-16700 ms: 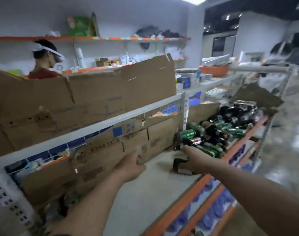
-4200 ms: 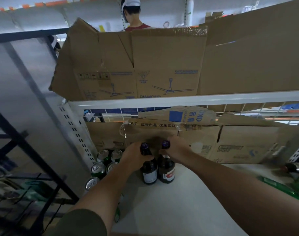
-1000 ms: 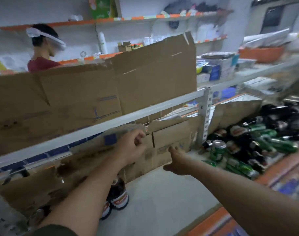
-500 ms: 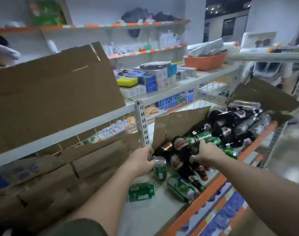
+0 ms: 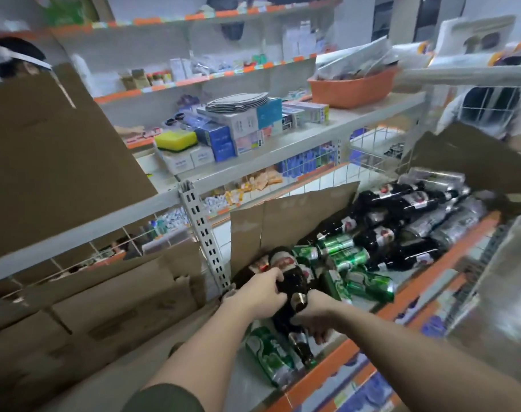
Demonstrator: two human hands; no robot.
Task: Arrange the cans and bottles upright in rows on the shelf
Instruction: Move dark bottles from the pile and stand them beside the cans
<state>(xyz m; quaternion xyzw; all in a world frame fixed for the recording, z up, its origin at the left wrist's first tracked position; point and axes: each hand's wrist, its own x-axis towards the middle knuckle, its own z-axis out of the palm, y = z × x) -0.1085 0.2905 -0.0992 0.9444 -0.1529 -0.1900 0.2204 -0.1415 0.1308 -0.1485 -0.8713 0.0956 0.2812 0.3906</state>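
A heap of dark brown bottles (image 5: pixel 402 200) and green cans (image 5: pixel 339 251) lies on its side on the grey shelf (image 5: pixel 253 385) with an orange front edge. My left hand (image 5: pixel 259 295) grips the body of a dark bottle (image 5: pixel 289 278) with a red and white label at the heap's near end. My right hand (image 5: pixel 312 316) is closed around a second dark bottle (image 5: pixel 299 343), whose neck points toward me. A green can (image 5: pixel 268 352) lies flat just below both hands.
Flattened cardboard (image 5: pixel 104 307) lines the back of the shelf on the left, and another sheet (image 5: pixel 283 221) stands behind the heap. A white upright post (image 5: pixel 205 239) rises beside my left hand. The upper shelf (image 5: pixel 312 132) holds boxes, a sponge and an orange basin (image 5: pixel 351 87). A person (image 5: pixel 12 58) stands behind.
Both hands have closed in on the near end of the heap and taken hold of dark bottles. The view has swung further right and nearer to the pile.
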